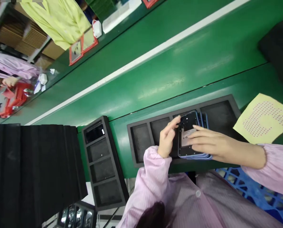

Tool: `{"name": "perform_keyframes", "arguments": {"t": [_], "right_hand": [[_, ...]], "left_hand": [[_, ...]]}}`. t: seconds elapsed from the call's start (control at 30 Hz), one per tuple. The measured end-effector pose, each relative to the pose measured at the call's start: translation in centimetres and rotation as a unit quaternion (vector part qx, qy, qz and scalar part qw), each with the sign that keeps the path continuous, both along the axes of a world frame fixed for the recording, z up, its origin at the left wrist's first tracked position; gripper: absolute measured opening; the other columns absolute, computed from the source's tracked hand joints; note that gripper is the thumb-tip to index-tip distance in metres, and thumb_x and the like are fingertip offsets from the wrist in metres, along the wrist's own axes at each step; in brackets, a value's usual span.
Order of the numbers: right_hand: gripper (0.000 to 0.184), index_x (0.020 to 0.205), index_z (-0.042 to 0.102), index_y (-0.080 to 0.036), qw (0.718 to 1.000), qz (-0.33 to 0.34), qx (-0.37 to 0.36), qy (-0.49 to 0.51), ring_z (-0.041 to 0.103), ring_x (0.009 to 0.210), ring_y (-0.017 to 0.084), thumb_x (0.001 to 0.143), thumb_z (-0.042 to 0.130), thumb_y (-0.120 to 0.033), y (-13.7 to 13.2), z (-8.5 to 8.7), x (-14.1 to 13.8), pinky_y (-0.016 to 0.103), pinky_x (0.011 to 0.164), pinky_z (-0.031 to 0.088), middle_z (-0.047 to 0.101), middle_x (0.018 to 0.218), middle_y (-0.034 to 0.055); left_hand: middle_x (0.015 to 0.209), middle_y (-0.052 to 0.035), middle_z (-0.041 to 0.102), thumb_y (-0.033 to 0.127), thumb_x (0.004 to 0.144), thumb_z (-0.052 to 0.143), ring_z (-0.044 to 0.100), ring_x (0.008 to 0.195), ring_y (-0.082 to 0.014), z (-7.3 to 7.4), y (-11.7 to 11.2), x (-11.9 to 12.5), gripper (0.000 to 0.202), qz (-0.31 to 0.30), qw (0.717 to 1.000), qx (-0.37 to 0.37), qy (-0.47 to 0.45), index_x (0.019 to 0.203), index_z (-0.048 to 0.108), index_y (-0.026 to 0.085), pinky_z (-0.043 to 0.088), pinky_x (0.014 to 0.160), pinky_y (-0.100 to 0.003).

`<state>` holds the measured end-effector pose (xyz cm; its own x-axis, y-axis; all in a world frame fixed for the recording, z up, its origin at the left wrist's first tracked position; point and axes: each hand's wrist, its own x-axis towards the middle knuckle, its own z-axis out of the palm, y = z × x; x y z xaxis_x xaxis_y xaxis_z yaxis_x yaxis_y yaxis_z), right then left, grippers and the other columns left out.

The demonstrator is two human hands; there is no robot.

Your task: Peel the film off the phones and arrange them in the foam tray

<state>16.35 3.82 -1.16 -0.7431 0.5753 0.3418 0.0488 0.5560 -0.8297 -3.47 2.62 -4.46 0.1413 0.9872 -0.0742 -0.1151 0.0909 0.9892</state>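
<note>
A small stack of dark phone back covers with blue edges is held just above a black foam tray with several compartments on the green bench. My right hand comes in from the right; its fingers lie flat across the top cover and close round the stack's near edge. My left hand is at the stack's left side, index finger stretched to the top cover's far corner and the other fingers curled against its edge. Both sleeves are pink.
A second foam tray lies to the left, beside a tall stack of black foam. A yellow dotted sheet is at right, a blue crate below it. The green conveyor runs behind. Another person's hand works far left.
</note>
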Motion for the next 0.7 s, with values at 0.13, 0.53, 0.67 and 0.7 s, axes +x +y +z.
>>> {"name": "perform_keyframes", "arguments": {"t": [0.13, 0.53, 0.67, 0.7], "right_hand": [[0.026, 0.108, 0.055, -0.029, 0.979, -0.15, -0.09, 0.101, 0.063, 0.096, 0.02, 0.084, 0.064, -0.036, -0.4, 1.5, -0.3, 0.048, 0.101, 0.042, 0.067, 0.098, 0.0041], [0.019, 0.102, 0.052, -0.028, 0.966, -0.193, -0.097, 0.141, 0.059, 0.087, 0.017, 0.087, 0.059, -0.037, -2.6, 0.2, -1.5, 0.034, 0.08, 0.051, 0.059, 0.087, 0.0035], [0.019, 0.102, 0.05, -0.028, 0.969, -0.182, -0.096, 0.139, 0.059, 0.086, 0.018, 0.087, 0.059, -0.038, -2.8, 0.1, -1.3, 0.034, 0.077, 0.052, 0.059, 0.087, 0.0038], [0.019, 0.101, 0.05, -0.028, 0.969, -0.181, -0.095, 0.138, 0.058, 0.086, 0.018, 0.088, 0.059, -0.038, -2.8, 0.1, -1.3, 0.034, 0.077, 0.052, 0.058, 0.086, 0.0038]], "left_hand": [[0.126, -0.0146, 0.057, 0.062, 0.061, 0.069, 0.043, 0.127, -0.0323, 1.5, -2.6, 0.4, 0.066, -0.06, 0.995, 0.074, 0.037, 0.111, 0.056, 0.021, 0.031, 0.107, -0.052], [0.107, -0.0137, 0.064, 0.037, 0.084, 0.055, 0.06, 0.108, -0.0248, 0.1, -3.1, 0.6, 0.021, -0.09, 0.973, 0.15, 0.151, 0.097, 0.051, 0.021, 0.046, 0.093, -0.046], [0.106, -0.0126, 0.065, 0.037, 0.086, 0.052, 0.059, 0.11, -0.0247, 0.0, -3.3, 0.7, 0.018, -0.103, 0.969, 0.145, 0.172, 0.096, 0.052, 0.022, 0.045, 0.096, -0.048], [0.106, -0.0123, 0.066, 0.036, 0.086, 0.052, 0.059, 0.11, -0.0245, -0.1, -3.4, 0.7, 0.017, -0.103, 0.968, 0.15, 0.175, 0.097, 0.052, 0.022, 0.045, 0.096, -0.048]]}}
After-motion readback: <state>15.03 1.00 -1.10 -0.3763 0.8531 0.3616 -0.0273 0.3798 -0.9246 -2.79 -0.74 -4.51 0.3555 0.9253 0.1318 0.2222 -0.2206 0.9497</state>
